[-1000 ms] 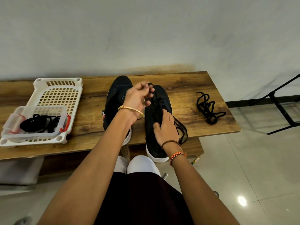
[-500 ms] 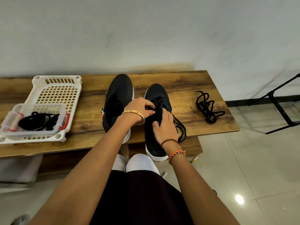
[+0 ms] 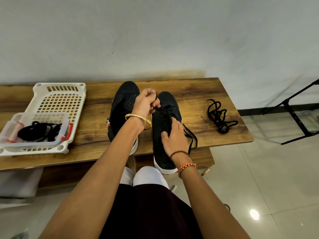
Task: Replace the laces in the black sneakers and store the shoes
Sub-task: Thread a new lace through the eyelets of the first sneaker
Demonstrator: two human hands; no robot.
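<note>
Two black sneakers stand side by side on the wooden table (image 3: 198, 94), toes pointing at the wall. The left sneaker (image 3: 125, 100) shows bare eyelets. The right sneaker (image 3: 168, 104) has a black lace (image 3: 164, 110) partly threaded through it, with loose loops hanging off its right side. My left hand (image 3: 146, 104) is above the gap between the shoes, fingers pinched on that lace. My right hand (image 3: 174, 137) lies on the right sneaker and holds it down. A loose black lace (image 3: 218, 116) lies tangled on the table to the right.
A white slotted basket (image 3: 58, 100) sits at the table's left, and a clear plastic box (image 3: 34, 130) with black laces inside rests in it. A black metal stand (image 3: 293, 114) is on the tiled floor at the right. My knees are under the table's front edge.
My left hand has lifted from the right sneaker's eyelets up and away toward the toes, pulling the lace. My right hand has stayed on the shoe.
</note>
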